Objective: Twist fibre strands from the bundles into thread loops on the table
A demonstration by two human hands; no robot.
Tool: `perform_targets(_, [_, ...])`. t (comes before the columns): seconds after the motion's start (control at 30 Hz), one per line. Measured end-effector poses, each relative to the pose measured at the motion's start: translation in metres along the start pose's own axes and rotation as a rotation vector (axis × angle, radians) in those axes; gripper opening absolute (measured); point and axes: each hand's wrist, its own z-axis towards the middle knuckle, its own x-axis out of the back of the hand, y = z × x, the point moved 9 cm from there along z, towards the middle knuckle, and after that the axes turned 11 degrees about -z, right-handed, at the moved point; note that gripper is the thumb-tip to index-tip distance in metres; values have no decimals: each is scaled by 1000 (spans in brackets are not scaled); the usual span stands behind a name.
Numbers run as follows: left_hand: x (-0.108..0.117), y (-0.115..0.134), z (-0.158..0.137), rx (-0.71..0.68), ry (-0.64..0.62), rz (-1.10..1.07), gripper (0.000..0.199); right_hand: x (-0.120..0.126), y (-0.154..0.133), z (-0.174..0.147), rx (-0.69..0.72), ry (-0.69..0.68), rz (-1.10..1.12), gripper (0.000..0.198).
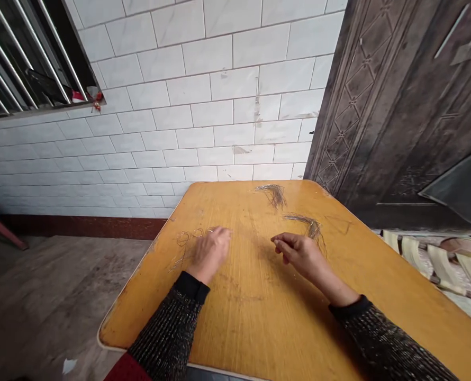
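My left hand (211, 251) is over the left part of the wooden table (247, 328), blurred, with its fingers pointing down and largely hidden behind its back. Close by on its left lie thin wire pieces bent into loops (183, 238), and some straighter thin wire ends (175, 263) show below them. Above the tabletop, my right hand (299, 254) has thumb and forefinger pinched together; anything between them is too small to make out. Just behind that hand rests a bundle of thin bent wires (309, 225). A second wire bundle (273, 194) lies farther back.
White wall tiles (211, 116) rise behind the table. A dark carved door (398, 116) stands at the right, with a slatted, pale-strapped object (437, 264) below it. At upper left is a barred window (25, 58). Bare concrete floor (77, 275) borders the table's left edge.
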Motion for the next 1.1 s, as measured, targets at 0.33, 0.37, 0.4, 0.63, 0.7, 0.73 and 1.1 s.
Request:
perform_targets(0.33, [-7,-68,4,321,-94,248,15,-34,-16,-12,250,-31,-345,27])
perform_targets(0.37, [-6,-67,4,321,-93,256,16,-34,-18,-13,261,-32,-347,27])
perform_targets(0.4, [-5,-65,4,318,-90,263,17,-35,-19,-13,269,-31,-349,27])
perform_targets(0.63, [2,-47,3,262,-77,271,17,-38,-18,-12,253,-53,-388,25])
perform_targets(0.7, [1,-41,2,251,-86,270,17,-38,-18,-12,241,-57,-386,25])
perform_targets(0.73, [1,-37,1,244,-90,270,18,-38,-18,-12,238,-59,-382,25])
perform_targets(1.1, [-27,25,-8,25,-106,-84,11,-52,-6,-11,-118,-217,406,25])
